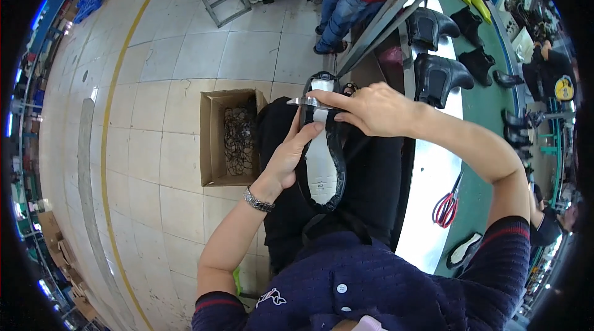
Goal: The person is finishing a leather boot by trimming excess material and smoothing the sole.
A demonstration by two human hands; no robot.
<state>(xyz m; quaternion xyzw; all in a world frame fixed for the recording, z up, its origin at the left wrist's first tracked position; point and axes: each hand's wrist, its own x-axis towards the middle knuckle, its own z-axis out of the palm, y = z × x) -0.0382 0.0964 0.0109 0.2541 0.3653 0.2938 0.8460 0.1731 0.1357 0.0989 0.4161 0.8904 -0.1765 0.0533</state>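
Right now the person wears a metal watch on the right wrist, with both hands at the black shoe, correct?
No: the head view shows the metal watch on the left wrist. The left hand and right hand are indeed both at the black shoe.

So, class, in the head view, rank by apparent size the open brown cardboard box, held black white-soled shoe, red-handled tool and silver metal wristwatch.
1. Brown cardboard box and black white-soled shoe: too close to rank; shoe longer, box broader.
2. Red-handled tool.
3. Silver metal wristwatch.
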